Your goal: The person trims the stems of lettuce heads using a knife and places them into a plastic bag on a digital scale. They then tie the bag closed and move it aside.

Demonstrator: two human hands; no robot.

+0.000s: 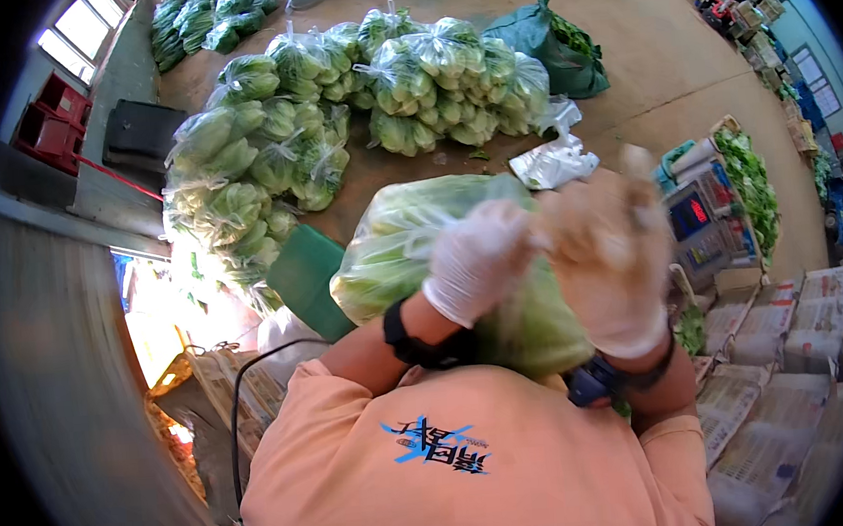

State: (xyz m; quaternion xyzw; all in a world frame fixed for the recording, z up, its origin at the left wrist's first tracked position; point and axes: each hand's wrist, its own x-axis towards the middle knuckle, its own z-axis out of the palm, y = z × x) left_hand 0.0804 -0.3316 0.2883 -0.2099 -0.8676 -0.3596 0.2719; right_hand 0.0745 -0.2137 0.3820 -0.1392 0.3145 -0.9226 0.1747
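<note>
A clear plastic bag full of green leafy vegetables [391, 243] lies directly before me, against my chest. My left hand [483, 255], in a white glove, is closed on the gathered top of this bag. Beside it on the right is my right hand [612, 264], gloved and blurred by motion; its fingers are near the bag's twisted end, and what they grip cannot be made out. Crumpled white plastic bags [553, 160] lie just beyond the full bag.
Tied bags of vegetables [446, 85] are piled on the floor ahead and to the left. A green sack [546, 49] stands behind them. At right are a digital scale [697, 218], a crate of greens [750, 189] and stacked crates [755, 415]. A green plastic container [309, 282] is at left.
</note>
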